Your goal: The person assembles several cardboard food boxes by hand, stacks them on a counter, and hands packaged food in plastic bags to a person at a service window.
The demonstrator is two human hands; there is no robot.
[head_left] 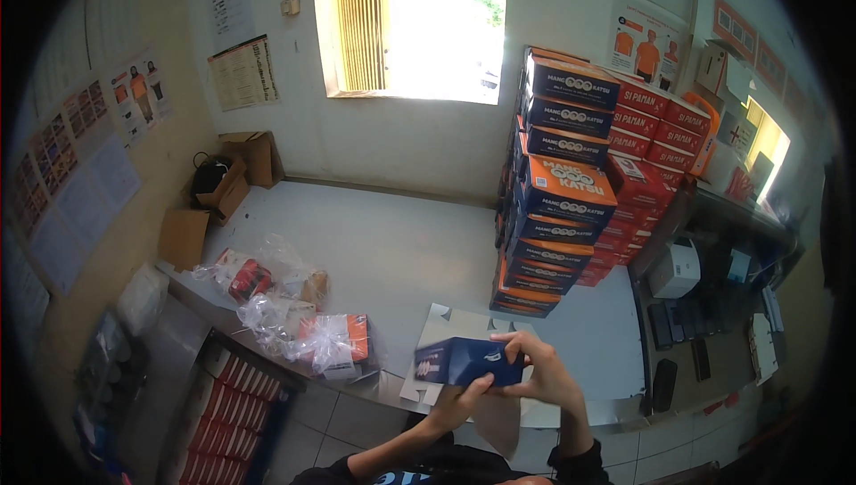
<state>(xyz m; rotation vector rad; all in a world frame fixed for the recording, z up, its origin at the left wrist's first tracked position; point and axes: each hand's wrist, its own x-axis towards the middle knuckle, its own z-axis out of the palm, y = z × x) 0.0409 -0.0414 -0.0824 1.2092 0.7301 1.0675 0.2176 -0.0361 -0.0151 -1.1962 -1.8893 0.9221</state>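
A dark blue food carton point(464, 362) is held up between my two hands over the front edge of the table. My left hand point(459, 406) grips its near lower edge, with the thumb against the side. My right hand point(546, 376) holds the right end, fingers curled over the top corner. A pale brown flap or sheet point(497, 423) hangs below the carton; whether it belongs to the carton I cannot tell. Beneath lie flat, unfolded carton blanks point(441, 320), pale side up.
Stacks of blue-orange cartons point(557, 235) and red cartons point(637, 182) stand at the table's back right. Plastic-wrapped boxes point(334, 342) lie to the left. An open cardboard box point(223, 184) sits at the far left corner. A dark side counter point(695, 307) bears devices.
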